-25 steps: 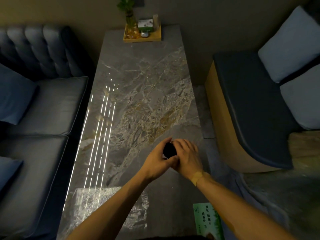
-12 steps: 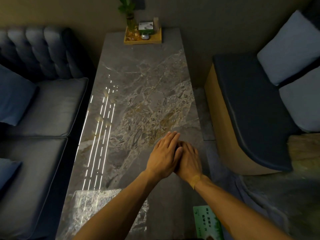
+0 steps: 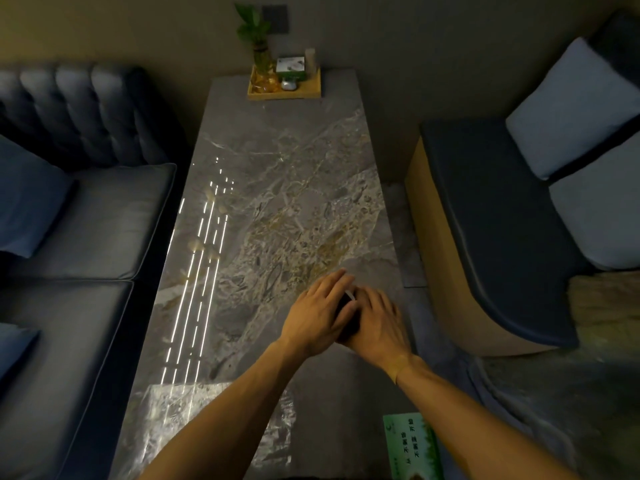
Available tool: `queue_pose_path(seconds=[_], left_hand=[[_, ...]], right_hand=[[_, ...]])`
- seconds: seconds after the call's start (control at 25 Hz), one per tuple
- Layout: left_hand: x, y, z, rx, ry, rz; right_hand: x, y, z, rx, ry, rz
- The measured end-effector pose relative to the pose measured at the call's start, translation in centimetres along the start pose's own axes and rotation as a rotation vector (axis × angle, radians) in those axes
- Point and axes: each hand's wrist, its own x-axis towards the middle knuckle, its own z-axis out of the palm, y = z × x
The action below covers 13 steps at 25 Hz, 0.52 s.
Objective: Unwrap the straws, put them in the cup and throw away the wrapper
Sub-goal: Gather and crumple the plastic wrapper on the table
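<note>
A dark cup (image 3: pixel 346 315) stands on the marble table (image 3: pixel 277 188) near its right edge, mostly hidden between my two hands. My left hand (image 3: pixel 320 315) lies over the cup's top and left side with the fingers stretched out and close together. My right hand (image 3: pixel 379 322) curls around the cup's right side. A short white tip, probably a straw (image 3: pixel 351 294), pokes out between the two hands above the cup. No wrapper shows; what my left palm covers is hidden.
A wooden tray (image 3: pixel 284 92) with a plant vase and small boxes sits at the table's far end. A green printed packet (image 3: pixel 414 445) lies at the near right corner. A dark sofa (image 3: pixel 86 220) runs along the left, a cushioned bench (image 3: pixel 485 220) along the right.
A second ago both hands gripped the cup with its dark top showing. My left hand then flattened over the top, and now it has slid slightly left, exposing the dark cup and a white tip.
</note>
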Motion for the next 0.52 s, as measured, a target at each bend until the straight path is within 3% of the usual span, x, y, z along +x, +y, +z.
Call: queue_pose_path(seconds=[0.28, 0.52], left_hand=[[-3.2, -1.8, -0.4, -0.185, 0.065, -0.249], [-10.1, -3.0, 0.9, -0.15, -0.01, -0.395]], right_hand=[[-1.7, 1.6, -1.1, 0.162, -0.098, 0.014], [-6.9, 4.9, -0.9, 0.269, 0.004, 0.087]])
